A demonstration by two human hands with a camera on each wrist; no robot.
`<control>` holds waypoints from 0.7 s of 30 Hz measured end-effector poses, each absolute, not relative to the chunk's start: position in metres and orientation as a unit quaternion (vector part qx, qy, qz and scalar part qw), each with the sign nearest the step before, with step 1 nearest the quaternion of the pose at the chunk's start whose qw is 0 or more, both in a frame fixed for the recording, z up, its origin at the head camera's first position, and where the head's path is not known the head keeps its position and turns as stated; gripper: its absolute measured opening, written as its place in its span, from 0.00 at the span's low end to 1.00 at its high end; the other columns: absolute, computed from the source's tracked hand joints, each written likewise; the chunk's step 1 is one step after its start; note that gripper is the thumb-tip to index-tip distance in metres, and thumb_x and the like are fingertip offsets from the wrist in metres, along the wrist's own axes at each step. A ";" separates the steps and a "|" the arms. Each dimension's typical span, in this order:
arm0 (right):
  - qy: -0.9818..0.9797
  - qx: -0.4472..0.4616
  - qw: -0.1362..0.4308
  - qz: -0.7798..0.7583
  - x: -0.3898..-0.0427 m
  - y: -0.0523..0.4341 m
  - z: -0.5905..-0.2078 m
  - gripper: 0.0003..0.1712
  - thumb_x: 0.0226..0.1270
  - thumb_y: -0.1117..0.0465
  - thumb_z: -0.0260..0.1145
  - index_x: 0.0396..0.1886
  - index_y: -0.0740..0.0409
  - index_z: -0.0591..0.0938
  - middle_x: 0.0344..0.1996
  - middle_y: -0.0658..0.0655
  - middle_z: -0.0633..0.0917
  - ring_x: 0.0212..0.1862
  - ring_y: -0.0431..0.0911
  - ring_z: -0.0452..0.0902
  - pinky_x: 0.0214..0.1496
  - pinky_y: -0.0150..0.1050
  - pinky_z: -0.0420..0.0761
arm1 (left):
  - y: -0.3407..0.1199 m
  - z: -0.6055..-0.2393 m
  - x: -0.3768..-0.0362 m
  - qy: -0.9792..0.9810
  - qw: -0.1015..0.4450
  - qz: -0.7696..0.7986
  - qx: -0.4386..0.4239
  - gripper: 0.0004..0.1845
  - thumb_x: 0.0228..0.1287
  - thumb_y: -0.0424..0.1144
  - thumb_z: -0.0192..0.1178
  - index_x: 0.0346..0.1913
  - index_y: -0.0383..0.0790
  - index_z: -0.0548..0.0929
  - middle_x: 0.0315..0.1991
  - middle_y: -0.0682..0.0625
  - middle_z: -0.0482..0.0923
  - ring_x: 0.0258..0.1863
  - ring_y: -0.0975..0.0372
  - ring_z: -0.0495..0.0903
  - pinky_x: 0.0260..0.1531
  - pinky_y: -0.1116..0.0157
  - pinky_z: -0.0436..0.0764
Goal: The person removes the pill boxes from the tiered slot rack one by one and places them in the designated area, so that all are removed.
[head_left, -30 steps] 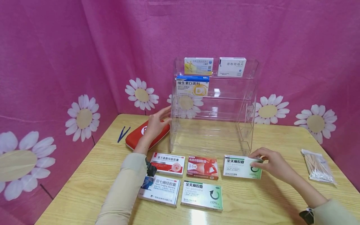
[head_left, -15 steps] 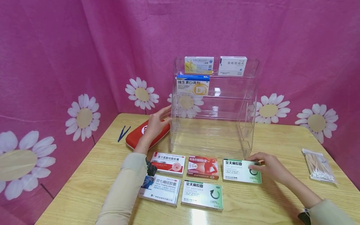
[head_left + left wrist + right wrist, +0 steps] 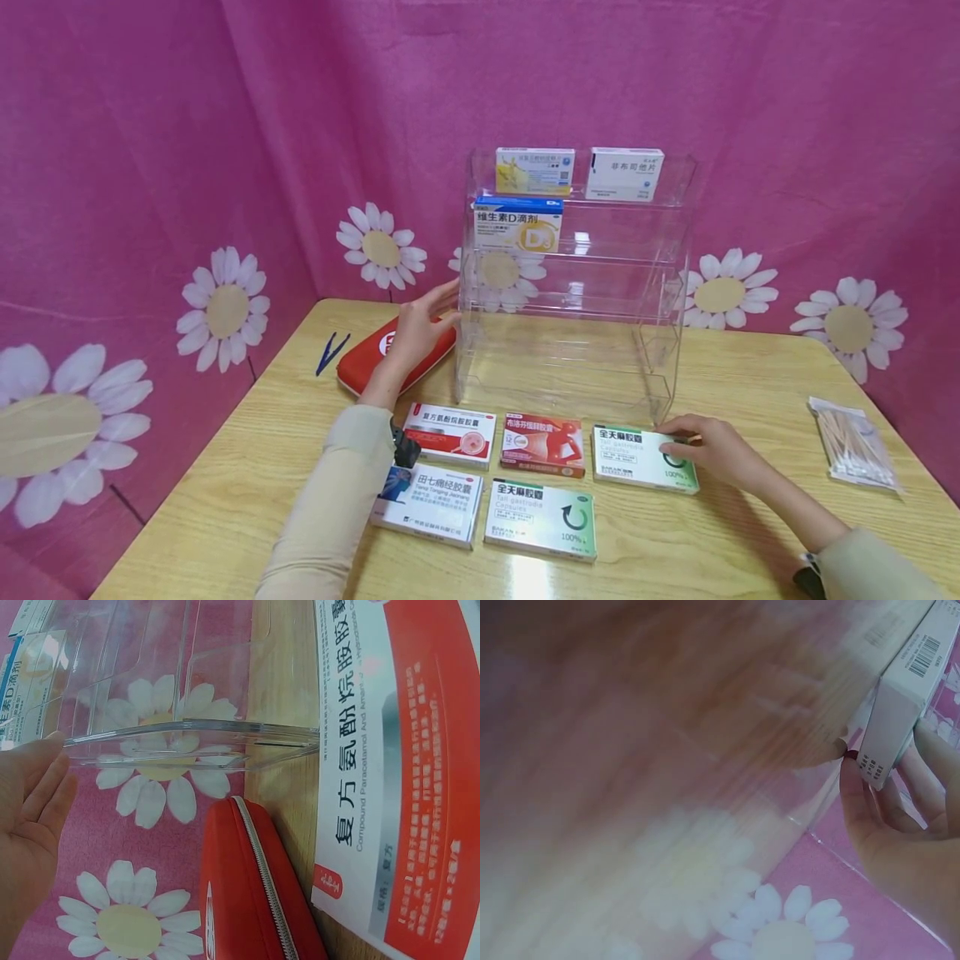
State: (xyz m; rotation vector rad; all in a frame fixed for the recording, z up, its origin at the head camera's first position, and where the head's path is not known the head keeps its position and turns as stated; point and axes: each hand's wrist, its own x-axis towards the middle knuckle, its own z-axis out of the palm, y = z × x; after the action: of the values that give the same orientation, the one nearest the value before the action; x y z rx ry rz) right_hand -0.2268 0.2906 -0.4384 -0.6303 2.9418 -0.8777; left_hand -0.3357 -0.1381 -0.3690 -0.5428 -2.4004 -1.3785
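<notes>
My right hand (image 3: 712, 452) pinches the right end of a green-and-white medicine box (image 3: 633, 458), thumb on its printed face. In the right wrist view the fingers (image 3: 900, 814) curl behind that box (image 3: 900, 712). The box is at the table, at the right of the front row; whether it lies fully flat I cannot tell. My left hand (image 3: 418, 332) rests its extended fingers against the left side of a clear tiered display rack (image 3: 570, 287). In the left wrist view those fingertips (image 3: 54, 742) touch the rack's edge.
Left of the held box lie a red box (image 3: 542, 446) and a red-and-white box (image 3: 450, 435). Nearer are a blue-and-white box (image 3: 429, 507) and a matching green box (image 3: 540, 518). Behind are a red case (image 3: 360, 362) and blue tweezers (image 3: 330, 354); cotton swabs (image 3: 855, 443) lie right.
The right hand has brought the green-and-white box slightly down toward the person, lowering it to the table, its grip kept. The left hand stays against the rack.
</notes>
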 end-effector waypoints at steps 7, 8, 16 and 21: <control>0.945 -0.193 -0.006 -0.264 -0.227 0.289 -0.441 0.15 0.61 0.62 0.70 0.46 0.65 0.86 0.41 0.60 0.88 0.40 0.39 0.80 0.41 0.41 0.87 | -0.138 -0.370 -0.336 -0.838 0.158 -0.486 -0.193 0.31 0.63 0.28 0.63 0.69 0.40 0.71 0.63 0.41 0.77 0.62 0.52 0.79 0.61 0.58 0.79; 0.946 -0.191 -0.008 -0.262 -0.227 0.289 -0.441 0.15 0.60 0.62 0.70 0.46 0.65 0.86 0.40 0.60 0.88 0.40 0.40 0.81 0.41 0.41 0.87 | -0.138 -0.370 -0.336 -0.838 0.158 -0.486 -0.193 0.31 0.63 0.28 0.63 0.69 0.40 0.71 0.63 0.41 0.77 0.62 0.52 0.79 0.61 0.58 0.79; 0.948 -0.191 -0.019 -0.253 -0.229 0.286 -0.443 0.14 0.60 0.65 0.70 0.45 0.65 0.87 0.40 0.60 0.88 0.41 0.45 0.83 0.42 0.42 0.88 | -0.138 -0.370 -0.336 -0.837 0.162 -0.487 -0.192 0.31 0.62 0.27 0.63 0.69 0.40 0.71 0.63 0.41 0.78 0.62 0.52 0.79 0.62 0.58 0.79; 0.948 -0.182 -0.039 -0.259 -0.225 0.286 -0.439 0.11 0.60 0.64 0.71 0.42 0.63 0.87 0.39 0.59 0.88 0.39 0.44 0.84 0.38 0.35 0.87 | -0.138 -0.371 -0.336 -0.836 0.156 -0.490 -0.192 0.31 0.63 0.28 0.63 0.69 0.40 0.71 0.63 0.41 0.77 0.62 0.52 0.79 0.62 0.58 0.79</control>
State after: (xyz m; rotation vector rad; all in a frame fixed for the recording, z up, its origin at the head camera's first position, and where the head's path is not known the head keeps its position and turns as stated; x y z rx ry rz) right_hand -0.2250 0.2858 -0.4395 -0.5850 3.0540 -0.8331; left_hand -0.3356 -0.1384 -0.3706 -0.5490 -2.3936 -1.4038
